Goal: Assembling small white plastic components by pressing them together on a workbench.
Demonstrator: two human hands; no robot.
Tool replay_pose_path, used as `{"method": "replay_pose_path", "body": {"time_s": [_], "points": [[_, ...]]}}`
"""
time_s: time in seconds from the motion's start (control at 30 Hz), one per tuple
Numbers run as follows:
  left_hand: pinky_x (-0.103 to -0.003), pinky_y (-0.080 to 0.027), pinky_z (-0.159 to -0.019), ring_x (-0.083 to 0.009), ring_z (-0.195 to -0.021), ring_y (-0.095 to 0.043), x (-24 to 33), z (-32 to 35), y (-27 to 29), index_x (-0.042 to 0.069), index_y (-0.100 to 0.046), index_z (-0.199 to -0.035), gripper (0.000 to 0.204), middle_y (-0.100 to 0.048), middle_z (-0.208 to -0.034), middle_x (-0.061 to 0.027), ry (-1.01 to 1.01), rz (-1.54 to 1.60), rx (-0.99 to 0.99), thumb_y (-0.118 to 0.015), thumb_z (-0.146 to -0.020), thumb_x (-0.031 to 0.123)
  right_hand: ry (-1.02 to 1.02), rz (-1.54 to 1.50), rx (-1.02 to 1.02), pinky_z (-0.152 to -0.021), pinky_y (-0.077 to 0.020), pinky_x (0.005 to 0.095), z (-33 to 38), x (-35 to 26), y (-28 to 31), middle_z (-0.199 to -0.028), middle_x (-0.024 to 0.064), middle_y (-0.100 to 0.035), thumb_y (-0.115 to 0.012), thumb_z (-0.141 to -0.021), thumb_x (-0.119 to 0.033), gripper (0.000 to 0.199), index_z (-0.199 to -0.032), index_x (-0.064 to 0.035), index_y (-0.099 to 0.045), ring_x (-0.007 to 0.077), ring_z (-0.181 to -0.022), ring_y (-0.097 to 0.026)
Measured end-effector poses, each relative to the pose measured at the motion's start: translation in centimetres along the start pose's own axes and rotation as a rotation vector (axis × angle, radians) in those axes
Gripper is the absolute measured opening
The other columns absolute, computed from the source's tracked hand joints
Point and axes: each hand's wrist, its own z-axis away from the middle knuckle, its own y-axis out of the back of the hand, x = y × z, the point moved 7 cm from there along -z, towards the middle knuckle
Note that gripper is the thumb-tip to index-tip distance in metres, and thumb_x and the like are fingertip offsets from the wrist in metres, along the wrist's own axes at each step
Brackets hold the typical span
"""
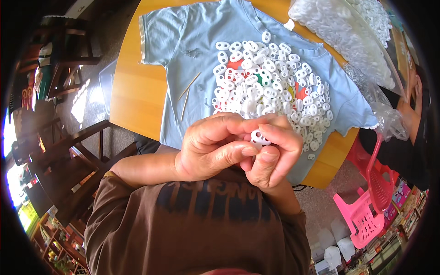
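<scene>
Close to my chest, a small white oval plastic piece with two holes (259, 139) is pinched between the fingertips of both hands. My left hand (208, 142) is closed, its thumb pressing the piece from the left. From the right, the thumb and fingers of my right hand (277, 149) close round it. Just beyond my hands lies a heap of similar white two-hole pieces (256, 94), spread over a light blue T-shirt (181, 36). Two thin wooden sticks (189, 87) rest on the shirt, left of the heap.
The shirt covers much of a wooden table (130, 85). Large clear bags of white pieces (339, 36) stand at the far right, near another person's arm (409, 114). A pink plastic chair (364, 220) is at the right; dark wooden chairs (75, 160) stand left.
</scene>
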Motion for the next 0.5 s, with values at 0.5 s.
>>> {"method": "replay_pose_path", "body": {"time_s": [0.5], "points": [[-0.022, -0.047, -0.053, -0.0109, -0.059, -0.057, -0.94, -0.18, 0.21, -0.003, -0.051, -0.115, 0.029, -0.056, -0.089, -0.0102, 0.014, -0.060, 0.020, -0.053, -0.089, 0.010, -0.050, 0.049, 0.094, -0.055, -0.0418, 0.0269, 0.71, 0.92, 0.22, -0.080, 0.0128, -0.054, -0.038, -0.095, -0.027, 0.025, -0.102, -0.0030, -0.038, 0.0139, -0.059, -0.047]]}}
